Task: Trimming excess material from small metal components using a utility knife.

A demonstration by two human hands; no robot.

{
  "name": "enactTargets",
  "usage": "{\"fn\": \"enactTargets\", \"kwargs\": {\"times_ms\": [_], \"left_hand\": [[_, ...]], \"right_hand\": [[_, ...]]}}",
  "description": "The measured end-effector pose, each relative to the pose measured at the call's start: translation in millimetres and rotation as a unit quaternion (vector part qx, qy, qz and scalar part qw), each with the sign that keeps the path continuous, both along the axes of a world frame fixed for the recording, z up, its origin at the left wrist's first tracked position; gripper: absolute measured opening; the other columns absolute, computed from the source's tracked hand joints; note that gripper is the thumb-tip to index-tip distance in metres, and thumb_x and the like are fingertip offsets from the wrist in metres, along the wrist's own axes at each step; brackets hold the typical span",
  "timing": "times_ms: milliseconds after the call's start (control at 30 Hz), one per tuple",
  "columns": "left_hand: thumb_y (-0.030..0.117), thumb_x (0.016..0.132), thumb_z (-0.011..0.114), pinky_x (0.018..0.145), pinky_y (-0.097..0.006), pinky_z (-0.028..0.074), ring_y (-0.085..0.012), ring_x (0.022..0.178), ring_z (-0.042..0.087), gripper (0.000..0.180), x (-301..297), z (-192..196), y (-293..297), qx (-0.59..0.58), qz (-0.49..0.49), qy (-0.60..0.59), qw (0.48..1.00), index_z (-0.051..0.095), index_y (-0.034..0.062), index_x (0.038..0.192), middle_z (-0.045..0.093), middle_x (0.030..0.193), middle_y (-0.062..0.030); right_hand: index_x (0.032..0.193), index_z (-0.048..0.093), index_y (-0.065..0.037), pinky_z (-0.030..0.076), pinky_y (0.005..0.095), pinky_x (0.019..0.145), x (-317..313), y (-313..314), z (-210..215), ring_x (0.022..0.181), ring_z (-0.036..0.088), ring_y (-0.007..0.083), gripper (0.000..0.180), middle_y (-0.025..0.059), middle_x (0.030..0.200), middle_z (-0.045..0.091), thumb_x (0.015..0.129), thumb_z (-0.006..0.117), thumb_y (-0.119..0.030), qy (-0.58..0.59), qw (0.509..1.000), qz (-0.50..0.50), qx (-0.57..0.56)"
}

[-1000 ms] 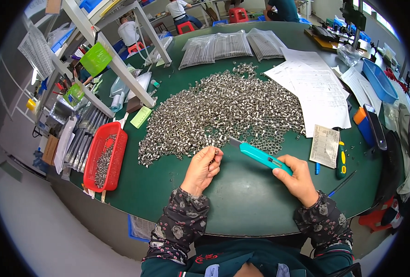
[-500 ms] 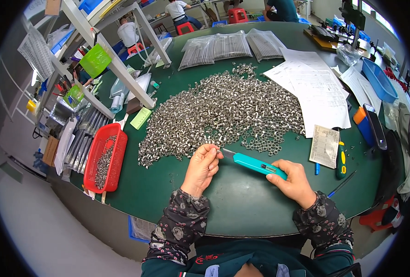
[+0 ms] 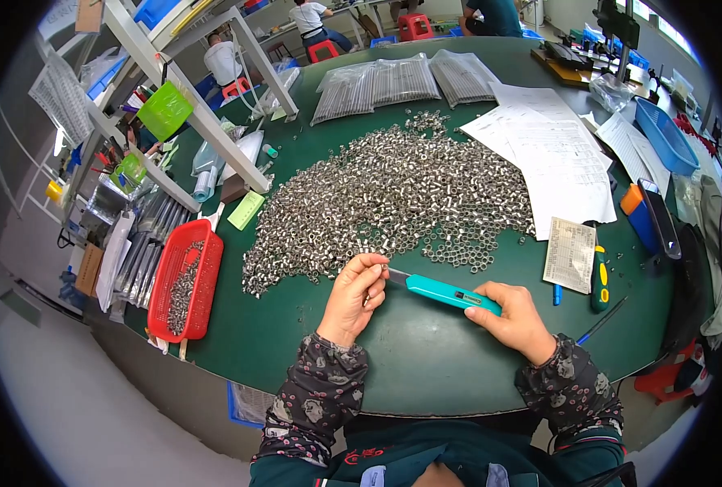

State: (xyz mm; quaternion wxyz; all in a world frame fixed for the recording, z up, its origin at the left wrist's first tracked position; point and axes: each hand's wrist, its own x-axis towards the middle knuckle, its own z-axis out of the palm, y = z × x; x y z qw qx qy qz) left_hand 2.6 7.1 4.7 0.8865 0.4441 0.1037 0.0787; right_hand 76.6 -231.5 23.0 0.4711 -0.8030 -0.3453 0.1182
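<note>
My right hand grips a teal utility knife by its rear end, blade pointing left. My left hand pinches a small metal part at the fingertips, and the knife's blade tip meets that part. Both hands hover over the green table just in front of a large heap of small silvery metal rings.
A red basket with several metal parts sits at the left table edge. Paper sheets lie at the right, with a blue bin, a yellow-green screwdriver and a small printed sheet. Bagged parts lie far back. People sit beyond.
My right hand has brought the knife left and lower, so its blade tip now meets the part in my left fingertips. My left hand has stayed near the heap's front edge.
</note>
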Motion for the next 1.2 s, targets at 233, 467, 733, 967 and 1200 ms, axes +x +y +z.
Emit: {"fn": "enactTargets", "kwargs": {"times_ms": [233, 467, 733, 967, 1200], "left_hand": [[0.005, 0.084, 0.049, 0.038, -0.014, 0.026, -0.0019, 0.050, 0.035, 0.010, -0.1, -0.2, -2.1, 0.062, -0.014, -0.015, 0.998, 0.053, 0.0022, 0.093, 0.050, 0.074, -0.0020], [0.012, 0.085, 0.051, 0.039, -0.014, 0.026, -0.0016, 0.050, 0.033, 0.011, 0.5, -5.4, 0.2, 0.055, -0.014, -0.010, 0.998, 0.053, 0.0026, 0.092, 0.049, 0.073, -0.0004], [0.011, 0.086, 0.048, 0.038, -0.014, 0.026, -0.0024, 0.051, 0.034, 0.011, 1.6, -3.9, -1.6, 0.008, -0.010, -0.014, 1.000, 0.053, 0.0035, 0.094, 0.049, 0.077, -0.0020], [0.009, 0.086, 0.048, 0.038, -0.014, 0.026, -0.0025, 0.051, 0.035, 0.012, 1.2, -2.1, -1.5, 0.014, -0.010, -0.010, 1.000, 0.052, 0.0028, 0.095, 0.049, 0.077, -0.0023], [0.012, 0.088, 0.046, 0.037, -0.014, 0.024, -0.0024, 0.049, 0.033, 0.012, 0.3, -4.2, -0.1, 0.018, -0.036, -0.008, 0.999, 0.051, 0.0020, 0.092, 0.045, 0.070, -0.0001]], "right_hand": [[0.080, 0.058, 0.001, 0.039, 0.0273, 0.049, 2.4, -2.2, 0.2, 0.052, 0.049, 0.0115, 0.026, 0.0107, 0.057, 0.053, 0.071, 0.064, -0.022, 0.129, 0.991, 0.016, -0.005], [0.081, 0.059, -0.002, 0.042, 0.0343, 0.051, -5.4, 2.3, -1.6, 0.058, 0.056, 0.0282, 0.023, 0.0132, 0.067, 0.057, 0.071, 0.064, -0.023, -0.161, 0.986, -0.030, 0.041], [0.083, 0.059, -0.002, 0.043, 0.0362, 0.054, -1.6, -0.1, -1.2, 0.061, 0.055, 0.0301, 0.026, 0.0141, 0.069, 0.057, 0.073, 0.061, -0.025, -0.105, 0.994, -0.012, 0.024], [0.082, 0.059, -0.003, 0.042, 0.0368, 0.055, -1.0, -0.3, 0.2, 0.061, 0.055, 0.0302, 0.027, 0.0139, 0.069, 0.057, 0.072, 0.061, -0.027, -0.058, 0.998, -0.007, -0.005], [0.082, 0.059, -0.002, 0.042, 0.0370, 0.055, 0.3, -0.3, -0.7, 0.062, 0.056, 0.0300, 0.027, 0.0135, 0.069, 0.058, 0.072, 0.062, -0.027, -0.044, 0.999, 0.013, -0.017]]}}
